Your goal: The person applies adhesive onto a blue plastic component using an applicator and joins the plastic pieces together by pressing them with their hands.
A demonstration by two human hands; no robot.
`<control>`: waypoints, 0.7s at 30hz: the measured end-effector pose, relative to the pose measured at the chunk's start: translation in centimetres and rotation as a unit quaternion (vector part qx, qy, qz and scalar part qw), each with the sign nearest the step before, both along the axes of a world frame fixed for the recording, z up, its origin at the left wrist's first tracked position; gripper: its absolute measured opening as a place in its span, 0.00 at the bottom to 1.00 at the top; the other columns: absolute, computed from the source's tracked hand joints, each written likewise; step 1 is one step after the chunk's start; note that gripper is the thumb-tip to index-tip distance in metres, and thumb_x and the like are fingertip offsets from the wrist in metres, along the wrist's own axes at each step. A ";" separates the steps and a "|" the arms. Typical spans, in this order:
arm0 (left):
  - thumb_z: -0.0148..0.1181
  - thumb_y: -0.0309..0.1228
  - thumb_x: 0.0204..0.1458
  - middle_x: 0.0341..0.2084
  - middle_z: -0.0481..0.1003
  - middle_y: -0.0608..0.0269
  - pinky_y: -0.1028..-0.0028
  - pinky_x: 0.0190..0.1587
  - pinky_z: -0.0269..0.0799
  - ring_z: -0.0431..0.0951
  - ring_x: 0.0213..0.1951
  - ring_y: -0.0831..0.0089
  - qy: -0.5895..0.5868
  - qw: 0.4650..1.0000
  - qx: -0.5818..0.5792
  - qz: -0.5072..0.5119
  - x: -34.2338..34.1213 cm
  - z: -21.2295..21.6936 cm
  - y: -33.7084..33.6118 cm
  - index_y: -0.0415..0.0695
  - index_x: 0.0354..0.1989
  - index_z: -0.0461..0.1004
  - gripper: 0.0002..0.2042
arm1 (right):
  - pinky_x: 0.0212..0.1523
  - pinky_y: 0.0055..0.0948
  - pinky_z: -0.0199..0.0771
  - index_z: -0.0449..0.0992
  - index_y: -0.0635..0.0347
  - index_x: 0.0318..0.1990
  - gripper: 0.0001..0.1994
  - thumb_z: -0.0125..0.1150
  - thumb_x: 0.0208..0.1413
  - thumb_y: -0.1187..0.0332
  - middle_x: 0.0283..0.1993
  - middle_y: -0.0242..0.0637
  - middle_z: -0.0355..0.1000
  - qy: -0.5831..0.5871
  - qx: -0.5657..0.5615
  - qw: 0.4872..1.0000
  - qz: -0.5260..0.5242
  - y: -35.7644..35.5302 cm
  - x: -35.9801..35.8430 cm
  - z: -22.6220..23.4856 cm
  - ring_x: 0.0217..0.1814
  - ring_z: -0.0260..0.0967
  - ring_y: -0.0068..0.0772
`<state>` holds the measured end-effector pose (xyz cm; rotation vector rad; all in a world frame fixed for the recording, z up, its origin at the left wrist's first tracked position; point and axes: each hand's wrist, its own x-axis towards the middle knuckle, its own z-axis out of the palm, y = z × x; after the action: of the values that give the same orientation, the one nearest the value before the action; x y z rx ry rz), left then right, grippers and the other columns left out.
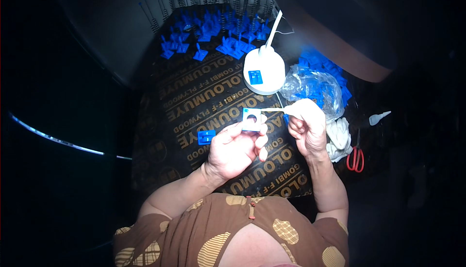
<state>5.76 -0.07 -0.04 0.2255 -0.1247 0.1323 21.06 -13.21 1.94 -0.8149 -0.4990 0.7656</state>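
Between hands (272, 133), blue square part (251, 119)

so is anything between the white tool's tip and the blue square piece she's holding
Nothing visible. The left hand holds the blue square piece up above the plywood board, and the white tool in the right hand reaches its edge across open space.

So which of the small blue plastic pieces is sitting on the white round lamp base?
The flat blue rectangular piece lying alone on the white round lamp base; the others are held or on the board.
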 end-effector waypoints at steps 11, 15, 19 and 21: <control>0.46 0.37 0.58 0.40 0.69 0.53 0.62 0.36 0.72 0.70 0.37 0.67 0.022 1.000 0.005 0.012 0.0 0.2 0.0 0.32 0.53 0.62 0.21 | 0.15 0.12 0.48 0.72 0.68 0.36 0.09 0.56 0.57 0.68 0.19 0.25 0.58 -0.031 -0.017 0.999 -0.023 0.0 -0.1 0.0 0.16 0.48 0.11; 0.45 0.37 0.59 0.40 0.69 0.53 0.62 0.36 0.72 0.70 0.36 0.68 0.018 1.000 0.006 0.018 -0.1 0.3 -0.1 0.31 0.52 0.62 0.21 | 0.15 0.13 0.47 0.72 0.67 0.36 0.08 0.56 0.57 0.69 0.19 0.25 0.58 -0.038 -0.008 0.999 -0.028 0.1 -0.2 -0.1 0.16 0.49 0.11; 0.45 0.36 0.59 0.40 0.69 0.53 0.62 0.35 0.72 0.70 0.36 0.68 0.016 1.000 0.008 0.015 -0.1 0.4 -0.2 0.31 0.52 0.62 0.20 | 0.14 0.13 0.46 0.72 0.67 0.35 0.06 0.58 0.55 0.72 0.18 0.25 0.58 -0.047 -0.022 0.997 -0.050 0.1 -0.6 0.5 0.15 0.48 0.11; 0.45 0.36 0.59 0.40 0.69 0.53 0.62 0.35 0.72 0.70 0.36 0.68 0.019 1.000 0.010 0.014 -0.1 0.5 -0.2 0.31 0.52 0.62 0.20 | 0.14 0.14 0.46 0.73 0.67 0.34 0.06 0.59 0.54 0.73 0.18 0.25 0.59 -0.054 -0.027 0.997 -0.055 0.2 -0.7 0.8 0.14 0.48 0.11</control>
<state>5.69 -0.25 0.44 0.2493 -0.0853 0.1539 20.36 -13.05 2.72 -0.9305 -0.5257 0.6376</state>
